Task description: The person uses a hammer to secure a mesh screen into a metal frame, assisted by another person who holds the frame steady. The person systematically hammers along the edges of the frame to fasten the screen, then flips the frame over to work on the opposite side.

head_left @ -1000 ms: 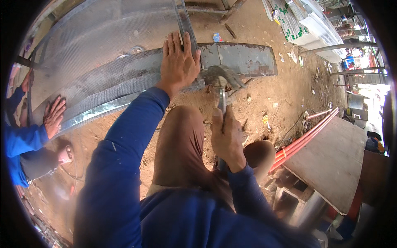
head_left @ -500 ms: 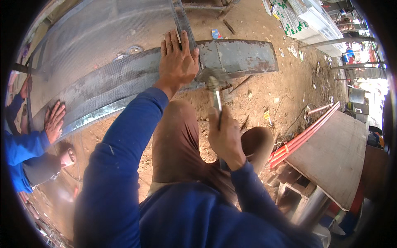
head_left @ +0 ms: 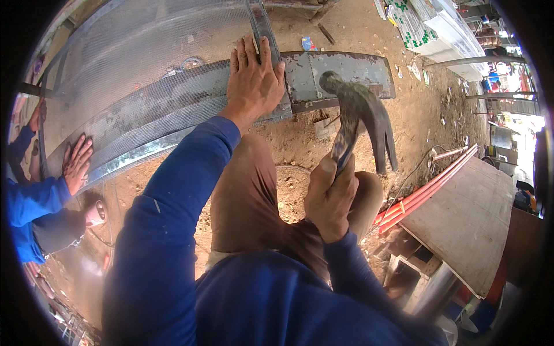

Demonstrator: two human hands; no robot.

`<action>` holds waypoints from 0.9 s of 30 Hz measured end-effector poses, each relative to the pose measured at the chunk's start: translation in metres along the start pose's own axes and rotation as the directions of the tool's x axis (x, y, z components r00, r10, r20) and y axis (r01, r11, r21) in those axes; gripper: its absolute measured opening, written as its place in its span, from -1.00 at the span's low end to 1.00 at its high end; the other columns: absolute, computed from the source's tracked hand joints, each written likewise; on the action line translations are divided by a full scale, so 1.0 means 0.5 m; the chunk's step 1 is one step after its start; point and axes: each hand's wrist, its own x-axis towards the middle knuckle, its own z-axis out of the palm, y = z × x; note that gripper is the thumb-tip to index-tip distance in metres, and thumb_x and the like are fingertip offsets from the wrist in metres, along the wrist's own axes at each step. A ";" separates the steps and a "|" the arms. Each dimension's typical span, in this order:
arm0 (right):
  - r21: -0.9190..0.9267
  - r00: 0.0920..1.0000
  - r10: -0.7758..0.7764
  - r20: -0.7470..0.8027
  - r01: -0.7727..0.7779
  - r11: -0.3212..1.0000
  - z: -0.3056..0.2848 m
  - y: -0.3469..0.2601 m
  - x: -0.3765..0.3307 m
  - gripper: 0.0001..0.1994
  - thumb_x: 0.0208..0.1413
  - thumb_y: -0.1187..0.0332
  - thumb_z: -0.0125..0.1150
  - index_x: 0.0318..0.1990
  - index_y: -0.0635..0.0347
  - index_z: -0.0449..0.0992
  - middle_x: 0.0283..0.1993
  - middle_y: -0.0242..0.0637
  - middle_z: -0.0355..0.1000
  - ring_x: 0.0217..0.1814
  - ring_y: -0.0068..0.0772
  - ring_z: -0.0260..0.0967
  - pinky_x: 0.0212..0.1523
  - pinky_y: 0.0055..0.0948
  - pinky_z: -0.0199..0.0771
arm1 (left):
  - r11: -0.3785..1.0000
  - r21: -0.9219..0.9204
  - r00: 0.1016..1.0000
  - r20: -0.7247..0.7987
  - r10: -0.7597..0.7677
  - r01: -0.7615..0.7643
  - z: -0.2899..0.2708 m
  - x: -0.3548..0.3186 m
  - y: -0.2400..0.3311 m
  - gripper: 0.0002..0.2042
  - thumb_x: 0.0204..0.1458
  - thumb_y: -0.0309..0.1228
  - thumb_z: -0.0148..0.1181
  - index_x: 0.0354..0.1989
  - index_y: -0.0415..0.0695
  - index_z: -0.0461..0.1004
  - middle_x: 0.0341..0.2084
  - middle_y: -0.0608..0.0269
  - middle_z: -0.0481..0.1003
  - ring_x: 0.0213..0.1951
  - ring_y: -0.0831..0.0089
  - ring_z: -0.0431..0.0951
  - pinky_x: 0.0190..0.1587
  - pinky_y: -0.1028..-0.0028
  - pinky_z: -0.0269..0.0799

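Dirt [head_left: 427,132], brown, gritty and uneven, spread across the middle and right of the frame. Mesh screen [head_left: 144,57] fills the upper left: fine grey weave, see-through, edged on its right by a dark, straight metal bar [head_left: 262,26]. Metal plank [head_left: 300,66], long, grey, coating flaked to rust, runs under the mesh and out past the bar at upper centre. Flat board [head_left: 461,222], dull grey-brown, worn face, lower right. Slim orange pipes [head_left: 430,187], round and smooth, bundled along the board's upper left edge. Claw hammer [head_left: 360,104], right of centre: dark, scuffed head, curved two-pronged claw pointing down, round face toward upper left. Head overlaps the plank from this angle; cannot tell whether they touch. Left hand [head_left: 254,86], upper centre, laid flat on mesh and bar, fingers straight, slightly apart. Right hand [head_left: 332,199], below the hammer head, clamped round the handle [head_left: 346,141]. Co-worker's hand [head_left: 78,164], left side, palm down on the mesh, fingers spread. Small blue packet [head_left: 309,43], on the dirt just above the plank.
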 end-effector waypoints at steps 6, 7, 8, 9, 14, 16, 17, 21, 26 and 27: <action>-0.256 0.959 0.143 0.246 -0.078 0.963 0.046 0.051 -0.006 -0.68 0.52 0.19 0.17 -0.14 0.32 0.40 -0.52 0.32 0.47 -0.42 0.53 0.51 -0.38 0.30 0.47 | 1.000 -0.026 1.000 -0.020 -0.006 0.006 -0.004 0.003 0.002 -0.26 0.57 0.00 -0.26 0.67 -0.38 -0.04 0.62 -0.52 -0.02 0.67 -0.39 -0.09 0.70 -0.15 -0.19; -0.235 0.969 0.141 0.204 -0.092 0.968 0.047 0.055 -0.007 -0.67 0.52 0.18 0.17 -0.15 0.31 0.40 -0.52 0.33 0.47 -0.42 0.53 0.51 -0.38 0.30 0.47 | 1.000 -0.025 1.000 -0.015 -0.007 0.006 -0.007 0.001 0.002 -0.26 0.57 0.00 -0.26 0.67 -0.39 -0.04 0.62 -0.52 -0.01 0.67 -0.40 -0.09 0.69 -0.15 -0.19; -0.315 0.959 0.180 0.219 -0.105 0.943 0.047 0.057 -0.006 -0.65 0.52 0.15 0.18 -0.13 0.35 0.41 -0.51 0.33 0.47 -0.41 0.53 0.51 -0.39 0.28 0.45 | 1.000 -0.024 1.000 -0.013 0.003 -0.003 -0.010 0.000 0.002 -0.26 0.57 0.00 -0.25 0.67 -0.39 -0.04 0.62 -0.52 -0.02 0.67 -0.40 -0.09 0.69 -0.15 -0.19; -0.265 0.964 0.145 0.221 -0.083 0.961 0.043 0.056 -0.005 -0.65 0.53 0.15 0.17 -0.12 0.36 0.42 -0.51 0.32 0.47 -0.41 0.52 0.51 -0.39 0.28 0.45 | 1.000 -0.015 1.000 -0.017 0.006 -0.007 -0.013 -0.003 0.002 -0.26 0.57 0.00 -0.25 0.67 -0.39 -0.04 0.62 -0.53 -0.02 0.67 -0.40 -0.10 0.70 -0.15 -0.19; -0.175 0.990 0.110 0.083 -0.094 0.980 0.019 0.014 0.027 -0.62 0.55 0.14 0.14 -0.04 0.40 0.44 -0.51 0.26 0.47 -0.41 0.51 0.51 -0.41 0.23 0.41 | 0.997 -0.081 0.999 -0.037 -0.015 0.012 -0.023 -0.008 0.001 -0.26 0.56 0.00 -0.25 0.66 -0.40 -0.02 0.63 -0.53 -0.05 0.67 -0.39 -0.11 0.70 -0.14 -0.21; -0.209 0.995 0.093 0.048 -0.081 0.975 0.022 -0.007 0.049 -0.60 0.55 0.11 0.13 -0.04 0.41 0.43 -0.50 0.25 0.48 -0.41 0.51 0.51 -0.41 0.22 0.41 | 0.997 -0.070 1.000 -0.014 -0.023 0.022 -0.027 -0.008 0.001 -0.26 0.56 -0.01 -0.25 0.65 -0.40 0.00 0.63 -0.53 -0.06 0.67 -0.39 -0.11 0.70 -0.14 -0.21; -0.211 0.998 0.067 0.010 -0.063 0.975 0.025 -0.018 0.056 -0.59 0.55 0.10 0.12 -0.04 0.41 0.42 -0.49 0.25 0.49 -0.41 0.51 0.51 -0.40 0.22 0.41 | 0.997 -0.069 0.999 -0.030 -0.026 0.024 -0.029 -0.008 0.002 -0.26 0.56 0.00 -0.26 0.67 -0.38 -0.01 0.64 -0.50 -0.07 0.68 -0.36 -0.13 0.71 -0.13 -0.23; -0.245 0.976 0.211 0.051 -0.193 0.950 0.026 -0.062 0.030 -0.60 0.56 0.10 0.11 -0.05 0.39 0.41 -0.47 0.27 0.49 -0.36 0.50 0.53 -0.33 0.24 0.43 | 0.998 -0.028 0.999 0.001 -0.052 0.052 -0.035 -0.011 0.005 -0.25 0.56 0.01 -0.29 0.69 -0.34 -0.05 0.66 -0.44 -0.09 0.70 -0.30 -0.16 0.72 -0.09 -0.27; -0.302 0.999 0.026 0.039 -0.013 0.953 -0.003 -0.077 -0.024 -0.60 0.55 0.09 0.11 -0.04 0.38 0.39 -0.44 0.30 0.52 -0.33 0.53 0.55 -0.34 0.27 0.46 | 0.999 -0.031 0.999 -0.019 -0.039 0.039 -0.023 -0.014 0.007 -0.27 0.55 -0.02 -0.25 0.67 -0.36 0.00 0.64 -0.48 -0.05 0.68 -0.34 -0.11 0.71 -0.11 -0.23; -0.293 0.996 -0.082 0.019 0.084 0.953 -0.002 -0.068 -0.025 -0.60 0.55 0.09 0.11 -0.04 0.38 0.38 -0.43 0.31 0.53 -0.32 0.53 0.55 -0.34 0.27 0.47 | 0.998 -0.053 0.998 -0.062 -0.029 0.025 -0.018 -0.014 0.007 -0.28 0.54 -0.04 -0.20 0.65 -0.39 0.04 0.62 -0.51 -0.02 0.66 -0.38 -0.07 0.69 -0.13 -0.19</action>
